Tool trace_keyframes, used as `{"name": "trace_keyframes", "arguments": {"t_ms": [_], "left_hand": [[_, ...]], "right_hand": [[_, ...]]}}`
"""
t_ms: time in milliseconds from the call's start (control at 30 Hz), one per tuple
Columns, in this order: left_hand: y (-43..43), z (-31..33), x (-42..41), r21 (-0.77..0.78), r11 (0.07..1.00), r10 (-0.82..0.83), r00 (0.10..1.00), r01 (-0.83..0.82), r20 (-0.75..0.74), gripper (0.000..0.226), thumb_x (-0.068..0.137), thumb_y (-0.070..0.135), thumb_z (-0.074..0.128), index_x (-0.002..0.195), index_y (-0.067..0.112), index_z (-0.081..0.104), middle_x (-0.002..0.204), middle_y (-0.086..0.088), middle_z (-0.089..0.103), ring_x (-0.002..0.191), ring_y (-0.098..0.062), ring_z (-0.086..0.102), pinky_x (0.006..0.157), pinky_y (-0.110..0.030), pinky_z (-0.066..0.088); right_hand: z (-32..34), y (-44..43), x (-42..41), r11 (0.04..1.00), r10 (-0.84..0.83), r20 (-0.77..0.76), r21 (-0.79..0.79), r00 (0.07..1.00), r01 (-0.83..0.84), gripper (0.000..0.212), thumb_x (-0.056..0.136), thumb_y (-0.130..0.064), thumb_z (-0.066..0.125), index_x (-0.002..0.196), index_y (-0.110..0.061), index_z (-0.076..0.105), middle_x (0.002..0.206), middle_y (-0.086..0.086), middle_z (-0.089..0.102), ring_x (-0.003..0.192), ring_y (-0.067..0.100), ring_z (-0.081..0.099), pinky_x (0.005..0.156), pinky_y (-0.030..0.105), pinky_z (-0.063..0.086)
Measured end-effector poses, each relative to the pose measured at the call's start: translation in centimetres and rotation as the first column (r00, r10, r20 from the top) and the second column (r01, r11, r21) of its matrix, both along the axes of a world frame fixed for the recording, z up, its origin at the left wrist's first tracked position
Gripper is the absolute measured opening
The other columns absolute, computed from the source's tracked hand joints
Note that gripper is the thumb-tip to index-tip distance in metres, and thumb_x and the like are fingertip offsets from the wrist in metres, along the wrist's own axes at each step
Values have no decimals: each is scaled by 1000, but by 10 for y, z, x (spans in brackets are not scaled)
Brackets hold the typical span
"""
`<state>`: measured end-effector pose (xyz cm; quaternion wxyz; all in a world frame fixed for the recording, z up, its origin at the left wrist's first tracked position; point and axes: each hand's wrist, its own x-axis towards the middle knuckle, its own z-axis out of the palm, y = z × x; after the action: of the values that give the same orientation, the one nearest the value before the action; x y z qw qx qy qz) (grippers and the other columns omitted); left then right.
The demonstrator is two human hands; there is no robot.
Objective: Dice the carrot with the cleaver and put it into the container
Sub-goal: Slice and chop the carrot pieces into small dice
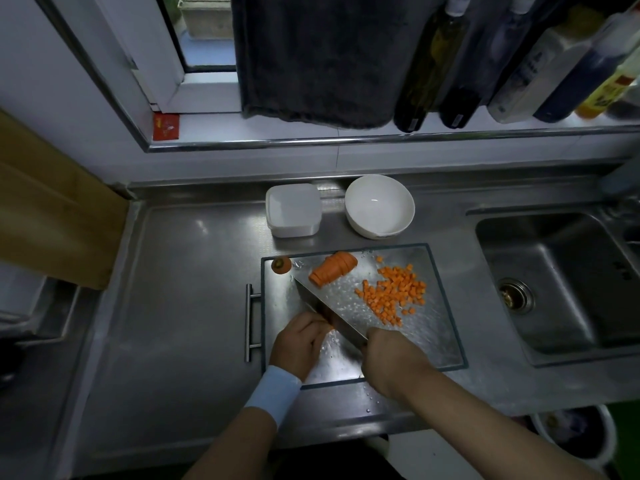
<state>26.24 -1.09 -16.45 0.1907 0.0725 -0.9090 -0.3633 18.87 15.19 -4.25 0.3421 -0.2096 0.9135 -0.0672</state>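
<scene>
While the cleaver (325, 310) is gripped by the right hand (388, 355) and a barely visible carrot piece (330, 329) is pinned under the curled left hand (301, 341) on the board (433, 327), the blade should be guided along the knuckles, the sliced carrot (332, 270) lying farther off.

A dimly lit steel worktop (173, 306) spreads left of the sunken steel sink (554, 289). Above the sink runs a white sill (311, 129) with bottles (519, 64); left of them hangs a dark towel (311, 57), then the window (204, 46).
</scene>
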Motion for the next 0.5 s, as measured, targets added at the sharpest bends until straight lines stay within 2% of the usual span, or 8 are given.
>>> {"name": "trace_keyframes", "arguments": {"t_ms": [100, 267, 367, 500], "left_hand": [[0, 1, -1, -4, 1000, 0, 1000, 0, -5, 13, 88, 13, 61, 88, 12, 74, 95, 0, 67, 88, -11, 60, 83, -18, 49], [0, -3, 0, -15, 1000, 17, 1000, -17, 1, 11, 86, 12, 63, 89, 12, 74, 97, -1, 68, 89, -11, 61, 85, -19, 49], [0, -3, -1, -4, 1000, 17, 1000, -17, 1, 12, 86, 14, 63, 87, 12, 75, 95, -1, 68, 89, -10, 61, 85, -17, 48], [1, -1, 0, 18, 999, 32, 999, -33, 43, 14, 86, 17, 62, 86, 12, 75, 95, 1, 68, 90, -9, 60, 85, -15, 47]], "right_hand": [[-9, 0, 2, 999, -21, 6, -30, 1000, 21, 13, 93, -17, 53, 104, -16, 60, 100, 6, 67, 88, 22, 65, 72, 29, 52], [-24, -8, 5, 990, -84, -9, -113, 996, 82, 18, 97, -31, 52, 103, -19, 63, 97, 3, 69, 88, 21, 66, 73, 27, 50], [-29, -16, 1, 990, -63, -13, -130, 998, 60, 19, 98, -30, 52, 104, -18, 64, 99, 4, 70, 92, 22, 66, 77, 29, 52], [-31, -10, 1, 992, -39, -18, -124, 999, 37, 15, 96, -25, 51, 103, -19, 62, 98, 3, 69, 92, 22, 66, 72, 26, 48]]}}
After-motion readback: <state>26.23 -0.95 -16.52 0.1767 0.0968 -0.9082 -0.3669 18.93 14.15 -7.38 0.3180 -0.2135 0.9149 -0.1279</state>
